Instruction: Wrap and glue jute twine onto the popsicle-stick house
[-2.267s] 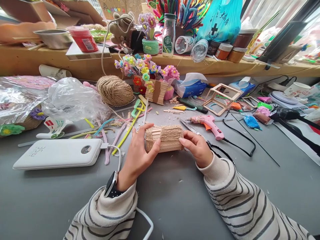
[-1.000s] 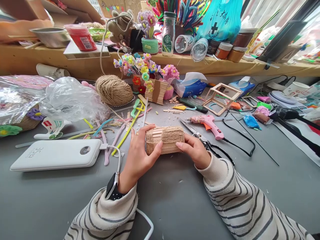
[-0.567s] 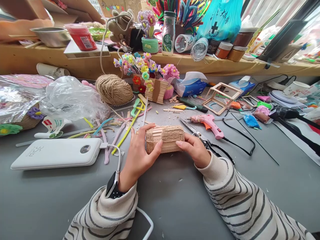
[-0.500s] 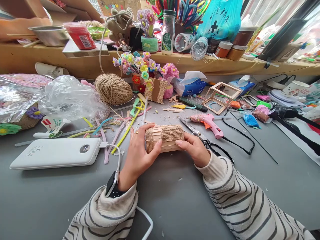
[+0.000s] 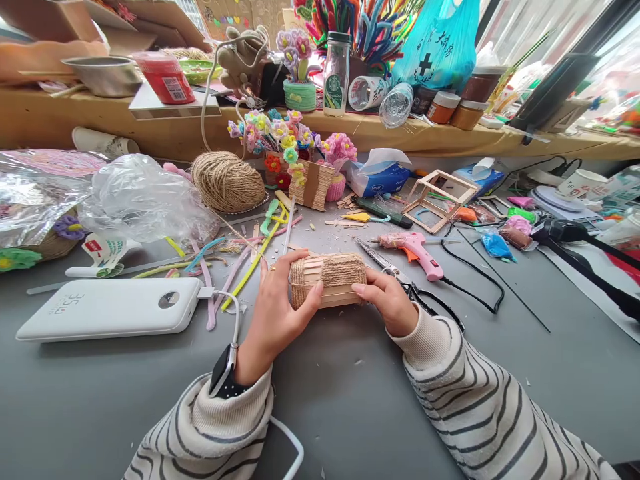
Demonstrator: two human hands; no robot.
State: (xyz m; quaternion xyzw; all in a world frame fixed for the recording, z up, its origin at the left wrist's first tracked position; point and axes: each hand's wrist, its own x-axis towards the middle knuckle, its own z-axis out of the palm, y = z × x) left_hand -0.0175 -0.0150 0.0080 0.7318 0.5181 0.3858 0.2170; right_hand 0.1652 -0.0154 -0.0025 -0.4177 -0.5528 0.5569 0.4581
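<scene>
Both hands were on a twine-wrapped wooden piece (image 5: 343, 272), located at the centre of the scene above the grey surface (image 5: 345, 420); contact between its underside and the surface could not be told. Left hand (image 5: 277, 297): fingers clamped on the left end, thumb pressed to the near side. Right hand (image 5: 393, 303): fingers clamped on the right end, thumb on the near right corner. Twine covered much of the far side and the left end; bare sticks showed between and along the near side. A twine ball (image 5: 227, 181) lay far left, a strand running from it toward the left hand. Scissors (image 5: 380, 259) and a pink glue gun (image 5: 417, 252) lay right of the piece; a white power bank (image 5: 107, 309) lay left.
</scene>
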